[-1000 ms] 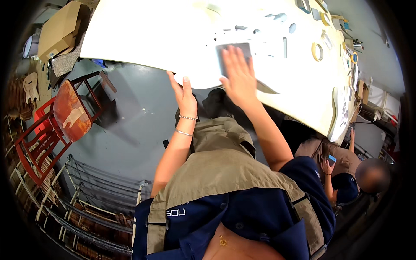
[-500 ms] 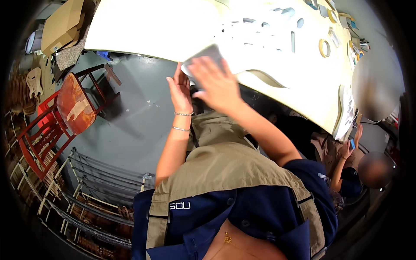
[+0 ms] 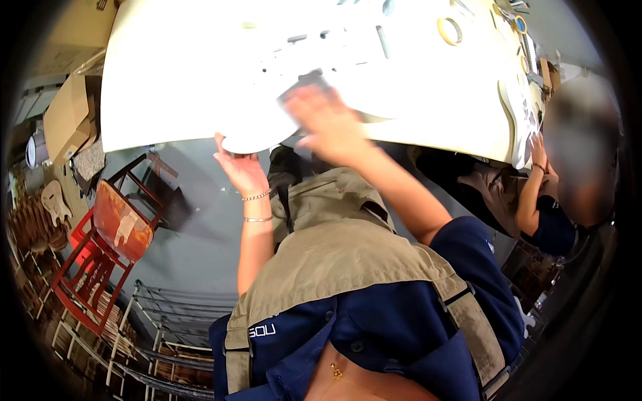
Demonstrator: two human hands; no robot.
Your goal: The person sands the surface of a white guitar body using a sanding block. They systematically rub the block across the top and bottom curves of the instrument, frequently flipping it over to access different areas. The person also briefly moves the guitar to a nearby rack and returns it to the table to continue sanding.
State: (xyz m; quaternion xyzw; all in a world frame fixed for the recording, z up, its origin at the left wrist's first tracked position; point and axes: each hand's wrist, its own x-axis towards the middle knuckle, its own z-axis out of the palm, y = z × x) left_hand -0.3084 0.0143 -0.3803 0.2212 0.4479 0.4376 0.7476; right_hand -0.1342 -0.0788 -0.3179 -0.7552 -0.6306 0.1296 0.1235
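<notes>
A white flat guitar-shaped body [image 3: 257, 139] lies at the near edge of a white worktable [image 3: 180, 67], its rounded end sticking out over the edge. My left hand [image 3: 242, 170], with two bracelets at the wrist, grips that rounded end from below. My right hand [image 3: 328, 123], blurred by motion, presses a grey flat pad [image 3: 301, 83] onto the top of the white body.
Small parts and a tape roll [image 3: 449, 30] lie further back on the table. Another person [image 3: 542, 207] sits at the right end, a hand on the table edge. A red chair [image 3: 100, 247], cardboard boxes [image 3: 63, 113] and metal racks [image 3: 154, 327] stand at left.
My right hand has slid the grey pad leftward across the white body. My left hand has shifted from the top surface to the rounded end.
</notes>
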